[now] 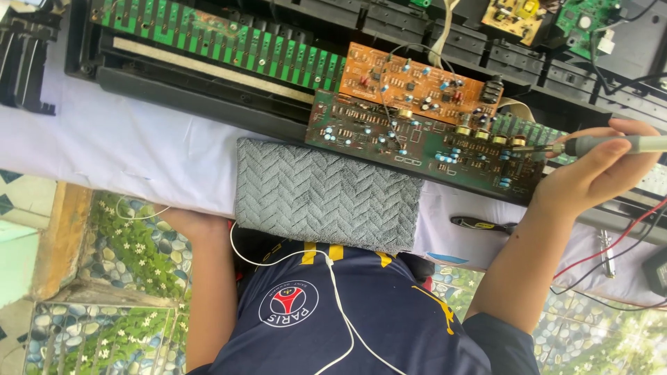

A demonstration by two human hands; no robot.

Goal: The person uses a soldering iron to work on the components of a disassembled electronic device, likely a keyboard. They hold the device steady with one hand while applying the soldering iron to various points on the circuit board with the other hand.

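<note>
My right hand (590, 173) holds a grey soldering iron (615, 144) like a pen, its tip touching the right end of a dark green circuit board (417, 135) studded with small components. An orange circuit board (410, 80) lies just behind the green one, joined to it by thin wires. My left hand (189, 223) is at the table's near edge on the left; its fingers are hidden under the white cloth (125, 146). A grey folded towel (326, 194) lies between my arms.
An opened black keyboard chassis (208, 83) with a long green strip board (229, 38) spans the back. A black-and-yellow screwdriver (479, 223) lies near my right forearm. Red and black wires (611, 250) trail at the right. More circuit boards (514, 17) sit at the top right.
</note>
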